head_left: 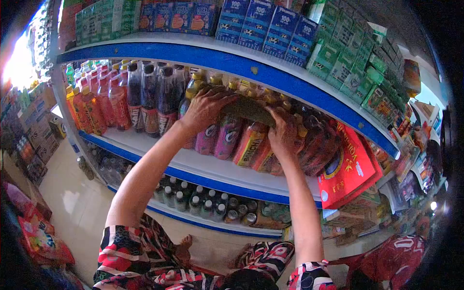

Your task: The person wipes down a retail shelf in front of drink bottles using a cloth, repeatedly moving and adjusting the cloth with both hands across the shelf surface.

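Note:
On the middle shelf, my left hand [208, 108] grips the left end of a dark greenish-brown flat piece [249, 110], its fingers curled over the top. My right hand [284, 129] has hold of the right end, thumb along the near edge. The piece bends slightly across the tops of the bottles; whether it is cloth or cardboard I cannot tell. Below it stand pink-purple bottles [226, 139] and yellow-and-red labelled bottles [250, 145]. Yellow-capped bottles [197, 83] rise behind my left hand.
Dark cola bottles [149, 99] and red drink bottles [117, 104] fill the shelf's left. Blue milk cartons [258, 24] sit above the blue shelf edge [193, 54]. A red printed bag [350, 166] leans at the right. White-capped bottles [195, 200] line the bottom shelf.

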The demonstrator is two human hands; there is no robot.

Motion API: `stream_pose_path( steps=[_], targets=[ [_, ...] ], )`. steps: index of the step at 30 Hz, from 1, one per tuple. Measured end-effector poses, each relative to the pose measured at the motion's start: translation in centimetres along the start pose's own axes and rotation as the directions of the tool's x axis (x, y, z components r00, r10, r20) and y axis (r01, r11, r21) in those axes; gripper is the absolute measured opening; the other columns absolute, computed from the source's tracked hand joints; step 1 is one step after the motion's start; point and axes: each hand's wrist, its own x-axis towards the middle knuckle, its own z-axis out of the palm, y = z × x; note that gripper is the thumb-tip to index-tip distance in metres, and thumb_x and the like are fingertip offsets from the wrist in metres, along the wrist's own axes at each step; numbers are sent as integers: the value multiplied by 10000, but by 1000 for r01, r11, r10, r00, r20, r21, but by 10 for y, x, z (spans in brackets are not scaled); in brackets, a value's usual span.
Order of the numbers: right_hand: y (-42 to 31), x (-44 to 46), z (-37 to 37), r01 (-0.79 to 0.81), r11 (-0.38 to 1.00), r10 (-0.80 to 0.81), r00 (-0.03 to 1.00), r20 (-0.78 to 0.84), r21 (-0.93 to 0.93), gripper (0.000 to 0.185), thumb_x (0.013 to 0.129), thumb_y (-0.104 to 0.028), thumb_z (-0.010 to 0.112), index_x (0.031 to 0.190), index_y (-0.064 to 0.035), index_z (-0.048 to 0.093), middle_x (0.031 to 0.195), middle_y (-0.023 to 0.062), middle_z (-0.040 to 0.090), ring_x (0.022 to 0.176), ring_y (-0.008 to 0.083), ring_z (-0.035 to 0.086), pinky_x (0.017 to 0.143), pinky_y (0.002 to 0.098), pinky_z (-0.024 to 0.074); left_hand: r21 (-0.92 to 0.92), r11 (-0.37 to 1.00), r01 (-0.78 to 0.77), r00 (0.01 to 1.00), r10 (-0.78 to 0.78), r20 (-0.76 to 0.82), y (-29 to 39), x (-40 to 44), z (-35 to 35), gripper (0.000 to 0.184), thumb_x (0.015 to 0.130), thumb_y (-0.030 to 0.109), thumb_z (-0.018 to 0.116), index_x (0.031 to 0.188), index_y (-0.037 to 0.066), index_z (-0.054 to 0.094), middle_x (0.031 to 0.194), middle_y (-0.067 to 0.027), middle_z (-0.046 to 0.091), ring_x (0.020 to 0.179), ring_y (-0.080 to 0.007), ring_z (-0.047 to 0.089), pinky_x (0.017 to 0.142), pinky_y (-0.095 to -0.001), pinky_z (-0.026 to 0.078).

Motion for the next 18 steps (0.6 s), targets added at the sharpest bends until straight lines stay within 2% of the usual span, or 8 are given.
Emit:
stream_pose_path(
  steps=[3, 6, 9, 12, 15, 18],
  targets=[
    [-4, 17, -6, -68, 995, 65, 996, 54, 68, 459, 724, -2, 557, 1177, -74, 579, 1134, 206, 591, 1084, 390, 534, 949, 463, 407, -101, 992, 80, 992, -69, 109, -15, 14, -12, 424, 789, 101, 559, 1209, 153, 577, 1112, -146, 605, 1032, -349, 570, 862, -446, 469],
    [16, 41, 18, 58, 998, -59, 998, -38, -13, 430, 751, -54, 562, 1181, -72, 571, 1128, 213, 593, 1093, 400, 524, 957, 461, 404, 109, 994, 28, 1000, -27, -16, -36, 23, -18, 396, 785, 111, 565, 1178, 146, 599, 1059, -172, 611, 947, -382, 589, 799, -468, 489],
    [17, 59, 43, 148, 984, -165, 969, -184, -103, 407, 775, -88, 551, 1182, -73, 563, 1102, 217, 603, 1080, 411, 525, 946, 467, 410, 176, 963, 206, 977, -211, 10, -60, 35, -13, 430, 755, 84, 571, 1179, 150, 597, 1053, -179, 610, 920, -387, 592, 806, -481, 483],
    [40, 75, 95, 116, 981, -113, 993, 30, -157, 459, 752, -82, 565, 1210, -83, 538, 1142, 211, 583, 1068, 404, 530, 940, 478, 410, 184, 962, 202, 979, -198, -38, -70, 12, -9, 405, 753, 69, 562, 1151, 132, 603, 1050, -177, 614, 932, -397, 588, 800, -489, 482],
    [-7, 64, 50, 78, 997, -72, 980, 185, -25, 534, 691, -42, 577, 1223, -78, 538, 1199, 246, 534, 1107, 408, 496, 909, 506, 410, 16, 984, 179, 978, -177, -110, -82, -17, 9, 393, 755, 75, 554, 1141, 125, 600, 1052, -169, 618, 946, -406, 585, 799, -497, 481],
    [-27, 61, 38, 13, 996, 3, 980, 198, -83, 564, 656, -8, 574, 1212, -100, 556, 1182, 234, 548, 1090, 393, 508, 873, 505, 434, -18, 964, 265, 951, -258, 168, -85, -10, -1, 415, 766, 106, 564, 1179, 141, 575, 1109, -138, 607, 995, -399, 575, 823, -492, 478]
  ],
)
